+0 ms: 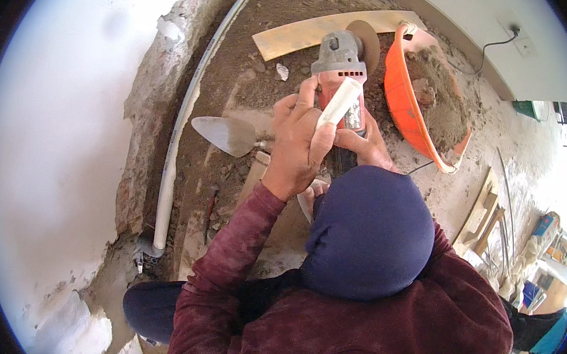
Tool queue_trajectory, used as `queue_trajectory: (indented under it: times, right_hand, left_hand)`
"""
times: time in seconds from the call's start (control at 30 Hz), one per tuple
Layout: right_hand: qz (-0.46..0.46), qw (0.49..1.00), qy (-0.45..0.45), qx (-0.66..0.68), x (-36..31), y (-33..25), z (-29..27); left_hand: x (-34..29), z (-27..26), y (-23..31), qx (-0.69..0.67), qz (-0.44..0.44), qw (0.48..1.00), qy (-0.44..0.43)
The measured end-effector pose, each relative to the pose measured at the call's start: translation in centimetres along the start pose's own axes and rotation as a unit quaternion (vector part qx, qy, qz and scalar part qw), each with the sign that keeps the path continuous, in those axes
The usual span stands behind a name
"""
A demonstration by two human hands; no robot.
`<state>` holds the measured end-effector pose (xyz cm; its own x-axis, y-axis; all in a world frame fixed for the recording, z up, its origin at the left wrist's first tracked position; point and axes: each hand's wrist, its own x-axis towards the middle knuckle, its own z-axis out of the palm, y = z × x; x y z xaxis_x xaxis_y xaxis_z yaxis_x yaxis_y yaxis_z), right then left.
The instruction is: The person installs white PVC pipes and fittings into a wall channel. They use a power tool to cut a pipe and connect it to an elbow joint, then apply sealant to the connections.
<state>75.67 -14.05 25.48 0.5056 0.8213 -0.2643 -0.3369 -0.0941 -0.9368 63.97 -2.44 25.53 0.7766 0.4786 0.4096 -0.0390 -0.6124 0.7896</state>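
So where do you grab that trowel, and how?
Take the trowel by its handle end, coming from the right. The wide blade lies to the left, and the thin neck runs right, to where a handle should be. The left hand seems to hide the handle itself, so that hand might need to move first.

Your angle grinder (pixel 353 119) points away from you: grey gear head (pixel 336 58) foremost, scuffed red body, black rear end nearer you. A brownish disc (pixel 372 47) sits at its right. A short white piece (pixel 340 103) slants across the body, upper end rightward.
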Motion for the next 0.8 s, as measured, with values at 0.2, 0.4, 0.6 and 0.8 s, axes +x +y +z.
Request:
queue_trajectory:
  times: [0.2, 0.4, 0.6, 0.8]
  right_hand:
    - [0.015, 1.000, -0.017, 0.006, 0.3, -0.2, 0.5]
    - [0.032, 0.999, -0.002, -0.005, 0.8, 0.6, -1.3]
    - [0.029, 0.993, -0.040, -0.103, 0.2, -0.2, -5.1]
    - [0.005, 0.973, -0.095, -0.208, -0.8, 0.2, -2.9]
  left_hand:
    - [-0.7, -0.3, -0.3, -0.009, -0.021, 1.000, 0.008]
    - [-0.6, -3.9, -1.6, -0.081, -0.128, 0.988, 0.009]
    - [-0.3, -9.4, -7.5, -0.217, -0.381, 0.890, -0.127]
    - [-0.1, -10.4, -13.1, -0.231, -0.428, 0.850, -0.202]
